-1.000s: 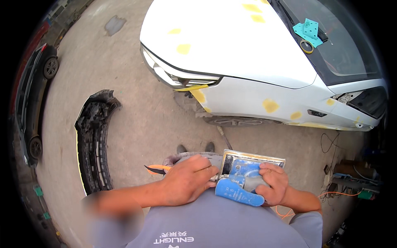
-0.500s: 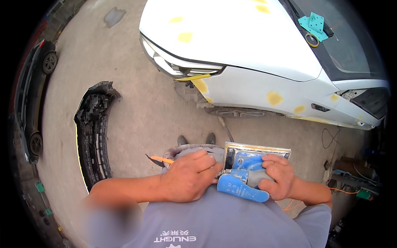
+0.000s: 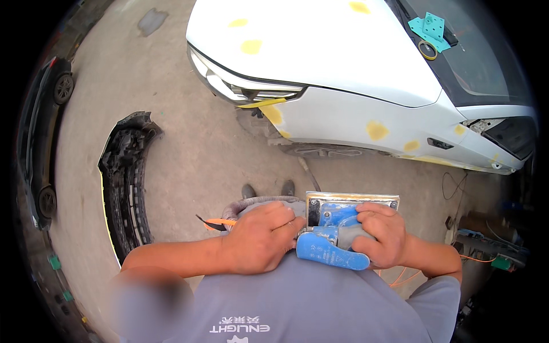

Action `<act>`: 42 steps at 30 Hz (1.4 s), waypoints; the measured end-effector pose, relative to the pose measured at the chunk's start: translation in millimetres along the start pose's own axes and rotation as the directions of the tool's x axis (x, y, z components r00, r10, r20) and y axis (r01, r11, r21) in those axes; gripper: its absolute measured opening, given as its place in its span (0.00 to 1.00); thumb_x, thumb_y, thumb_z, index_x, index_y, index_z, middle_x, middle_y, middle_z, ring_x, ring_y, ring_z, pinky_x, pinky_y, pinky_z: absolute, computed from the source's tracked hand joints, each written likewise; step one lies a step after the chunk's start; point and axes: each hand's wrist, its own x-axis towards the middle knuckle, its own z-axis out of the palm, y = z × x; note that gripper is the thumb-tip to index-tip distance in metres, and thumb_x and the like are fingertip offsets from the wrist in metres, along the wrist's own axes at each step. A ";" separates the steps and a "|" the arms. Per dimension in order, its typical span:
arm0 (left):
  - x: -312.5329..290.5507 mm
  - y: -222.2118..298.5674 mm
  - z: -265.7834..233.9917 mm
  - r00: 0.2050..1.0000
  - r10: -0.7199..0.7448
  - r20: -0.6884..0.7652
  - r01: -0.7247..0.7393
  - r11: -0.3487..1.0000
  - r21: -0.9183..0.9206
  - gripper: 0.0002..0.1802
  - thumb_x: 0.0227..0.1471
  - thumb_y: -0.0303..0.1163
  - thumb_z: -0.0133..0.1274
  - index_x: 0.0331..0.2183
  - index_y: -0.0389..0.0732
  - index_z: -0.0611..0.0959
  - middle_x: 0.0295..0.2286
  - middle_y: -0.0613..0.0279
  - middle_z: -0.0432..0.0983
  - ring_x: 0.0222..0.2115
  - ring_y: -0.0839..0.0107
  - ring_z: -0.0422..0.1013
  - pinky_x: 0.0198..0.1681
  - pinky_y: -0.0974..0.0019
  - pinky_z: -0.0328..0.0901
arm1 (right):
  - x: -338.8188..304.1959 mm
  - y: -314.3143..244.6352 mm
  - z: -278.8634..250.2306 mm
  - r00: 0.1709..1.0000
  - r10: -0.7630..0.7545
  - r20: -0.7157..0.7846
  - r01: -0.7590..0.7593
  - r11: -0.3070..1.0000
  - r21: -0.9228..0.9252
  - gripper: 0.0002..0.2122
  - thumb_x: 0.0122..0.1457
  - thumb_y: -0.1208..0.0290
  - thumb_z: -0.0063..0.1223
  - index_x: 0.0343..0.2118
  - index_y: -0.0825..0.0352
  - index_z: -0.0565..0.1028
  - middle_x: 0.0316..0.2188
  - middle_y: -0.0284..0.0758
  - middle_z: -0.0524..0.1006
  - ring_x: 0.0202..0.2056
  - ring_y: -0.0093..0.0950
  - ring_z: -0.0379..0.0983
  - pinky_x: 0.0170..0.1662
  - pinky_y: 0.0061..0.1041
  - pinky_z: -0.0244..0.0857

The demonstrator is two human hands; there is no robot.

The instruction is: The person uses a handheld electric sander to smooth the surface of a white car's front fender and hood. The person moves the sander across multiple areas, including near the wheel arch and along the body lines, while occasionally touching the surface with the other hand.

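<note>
White triangular label (image 3: 336,258) on the blue sander's lever — close against the person's chest

blue rectangular metal-plated block sander (image 3: 337,226) | held against my chest, plate tilted up | grey ribbed hose (image 3: 251,204) joins at its left end

Both hands closed on a blue rectangular sander (image 3: 337,226) held against the chest: right hand (image 3: 382,235) wrapped over its grey grip, left hand (image 3: 260,237) clasped at its left end, fingertips (image 3: 294,220) touching the housing. Just left of those fingers, a ribbed grey hose (image 3: 246,204) curling away. Well beyond the fingers, a white car (image 3: 354,74) with yellow filler patches (image 3: 377,130); far left, a detached black bumper (image 3: 126,183) lying on concrete.
</note>
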 end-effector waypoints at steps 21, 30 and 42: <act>-6.3 -21.7 -26.3 0.939 -0.071 0.337 0.160 0.956 -0.244 0.26 0.58 0.24 0.59 0.58 0.34 0.77 0.36 0.54 0.72 0.41 0.54 0.72 0.43 0.57 0.70 | -20.7 0.6 11.7 0.998 0.063 -0.005 -0.063 0.995 0.078 0.06 0.45 0.70 0.63 0.27 0.58 0.77 0.25 0.35 0.72 0.31 0.33 0.77 0.53 0.38 0.77; -14.1 -10.5 -13.4 0.985 -0.083 0.152 0.087 0.996 -0.021 0.19 0.57 0.33 0.61 0.48 0.34 0.80 0.35 0.55 0.72 0.39 0.55 0.73 0.39 0.55 0.70 | -22.5 -3.5 10.6 0.998 0.044 -0.055 -0.041 0.998 0.057 0.07 0.46 0.69 0.64 0.24 0.60 0.75 0.24 0.36 0.70 0.29 0.35 0.76 0.49 0.39 0.78; -9.2 -0.7 -4.5 0.993 0.007 0.117 -0.013 0.998 0.054 0.18 0.58 0.36 0.58 0.43 0.32 0.80 0.32 0.55 0.71 0.33 0.57 0.73 0.34 0.57 0.70 | -21.1 -12.7 6.0 0.999 0.045 -0.026 -0.044 0.998 0.043 0.04 0.45 0.71 0.62 0.25 0.59 0.77 0.24 0.35 0.69 0.29 0.35 0.76 0.48 0.39 0.78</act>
